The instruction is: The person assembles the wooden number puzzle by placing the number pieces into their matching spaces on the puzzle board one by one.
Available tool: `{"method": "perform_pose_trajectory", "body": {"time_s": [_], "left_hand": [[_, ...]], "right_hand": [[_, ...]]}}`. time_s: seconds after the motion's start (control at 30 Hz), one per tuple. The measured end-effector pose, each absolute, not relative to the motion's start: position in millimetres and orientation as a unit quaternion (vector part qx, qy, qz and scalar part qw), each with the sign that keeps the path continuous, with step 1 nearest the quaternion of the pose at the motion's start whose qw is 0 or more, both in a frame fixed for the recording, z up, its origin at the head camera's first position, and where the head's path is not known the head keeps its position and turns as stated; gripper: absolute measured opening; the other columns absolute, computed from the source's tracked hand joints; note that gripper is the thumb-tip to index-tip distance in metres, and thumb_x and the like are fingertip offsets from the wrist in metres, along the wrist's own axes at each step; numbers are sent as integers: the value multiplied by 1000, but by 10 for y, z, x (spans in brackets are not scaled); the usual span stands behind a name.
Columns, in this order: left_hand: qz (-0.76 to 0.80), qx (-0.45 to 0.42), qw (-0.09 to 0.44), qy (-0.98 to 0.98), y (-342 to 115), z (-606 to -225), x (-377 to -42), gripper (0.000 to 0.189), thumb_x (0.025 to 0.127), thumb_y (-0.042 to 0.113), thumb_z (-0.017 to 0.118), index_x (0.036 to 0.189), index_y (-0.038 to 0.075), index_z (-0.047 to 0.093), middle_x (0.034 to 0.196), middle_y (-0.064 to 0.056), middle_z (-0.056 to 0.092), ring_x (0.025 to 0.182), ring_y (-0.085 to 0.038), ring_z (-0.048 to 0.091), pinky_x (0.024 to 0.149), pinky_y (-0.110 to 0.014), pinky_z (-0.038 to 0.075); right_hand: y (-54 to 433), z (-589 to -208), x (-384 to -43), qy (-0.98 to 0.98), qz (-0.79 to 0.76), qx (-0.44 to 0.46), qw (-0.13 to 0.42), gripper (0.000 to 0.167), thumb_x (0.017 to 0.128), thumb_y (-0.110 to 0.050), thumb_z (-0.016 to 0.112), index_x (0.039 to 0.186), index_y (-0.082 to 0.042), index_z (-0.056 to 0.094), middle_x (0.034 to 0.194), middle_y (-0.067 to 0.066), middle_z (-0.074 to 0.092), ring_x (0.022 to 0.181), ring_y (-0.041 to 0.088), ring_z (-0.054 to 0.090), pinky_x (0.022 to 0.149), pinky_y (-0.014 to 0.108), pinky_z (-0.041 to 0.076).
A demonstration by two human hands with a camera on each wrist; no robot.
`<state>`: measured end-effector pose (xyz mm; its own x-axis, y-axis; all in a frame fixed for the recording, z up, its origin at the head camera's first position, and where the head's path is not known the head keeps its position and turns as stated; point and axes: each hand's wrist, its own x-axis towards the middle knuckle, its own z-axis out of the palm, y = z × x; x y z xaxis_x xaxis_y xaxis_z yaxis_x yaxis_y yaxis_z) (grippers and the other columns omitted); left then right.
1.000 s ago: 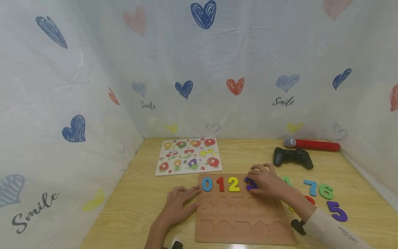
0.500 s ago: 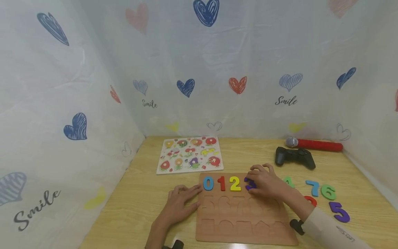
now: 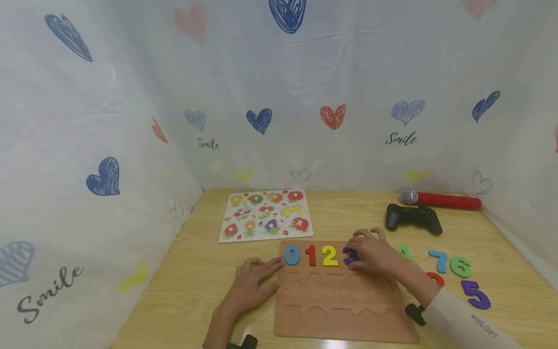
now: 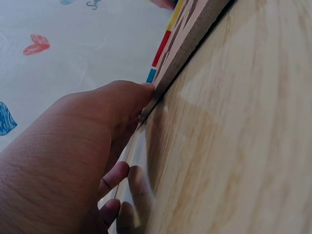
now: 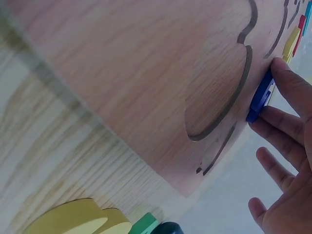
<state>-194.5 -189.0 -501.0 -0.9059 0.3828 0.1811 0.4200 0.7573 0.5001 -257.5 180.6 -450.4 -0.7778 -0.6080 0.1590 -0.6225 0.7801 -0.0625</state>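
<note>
A wooden number puzzle board [image 3: 322,299] lies on the table, with the blue 0 [image 3: 287,255], red 1 [image 3: 311,256] and yellow 2 [image 3: 329,263] along its top row. To their right, my right hand [image 3: 372,254] pinches the purple number 3 [image 5: 260,100] between thumb and fingers at the fourth place. The hand covers part of that piece in the head view; whether it sits fully in its recess I cannot tell. My left hand [image 3: 250,288] rests at the board's left edge, fingers loosely bent, its thumb touching the board's side in the left wrist view.
Loose numbers lie right of the board: a green 4 [image 3: 405,252], blue 7 [image 3: 440,261], green 6 [image 3: 459,267], purple 5 [image 3: 475,294] and a half-hidden red piece [image 3: 436,277]. Behind are a fruit puzzle [image 3: 273,212], a black game controller [image 3: 411,219] and a red microphone [image 3: 449,200].
The head view has shifted slightly. Both hands keep nearly the same places, the right still at the purple 3. A yellow piece by the right forearm has dropped out of sight.
</note>
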Motion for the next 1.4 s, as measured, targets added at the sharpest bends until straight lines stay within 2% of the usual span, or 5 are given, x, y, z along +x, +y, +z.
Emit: {"method": "perform_pose_trajectory", "body": {"time_s": [0.3,0.5,0.67,1.0,1.4], "left_hand": [[-273,-218,41,-936,-1855,-4992,-1947,49,97,50,59,143,35,56,150,17,47,120,-19,39,91,-47,29],[-268,-219,51,-937,-1867,-5001,-1938,48,97,49,60,142,35,57,150,17,48,120,-19,39,94,-51,29],[-272,-220,56,-935,-1879,-5005,-1938,48,96,49,61,142,35,57,150,17,48,121,-20,40,94,-52,29],[-271,-211,49,-938,-1882,-5018,-1925,47,97,49,61,142,35,57,150,18,47,120,-19,39,93,-50,29],[-277,-207,42,-937,-1865,-4988,-1909,48,96,46,62,142,33,58,150,14,48,120,-21,39,94,-51,29]], "right_hand": [[1860,-4487,-2544,-938,64,331,79,44,80,-41,83,112,-13,72,112,1,69,119,32,51,96,64,25],[1946,-4489,-2543,-937,63,331,91,37,82,-36,80,112,-15,72,112,-1,69,121,30,50,97,64,24],[2069,-4487,-2528,-936,57,332,106,37,82,-33,81,113,-13,73,111,1,70,120,31,51,96,65,26],[2319,-4498,-2476,-940,59,318,112,33,82,-31,81,109,-14,73,107,-1,69,118,31,52,94,66,29],[2609,-4526,-2432,-946,86,292,108,40,80,-34,85,111,-12,72,111,3,69,120,37,51,96,65,26]]}}
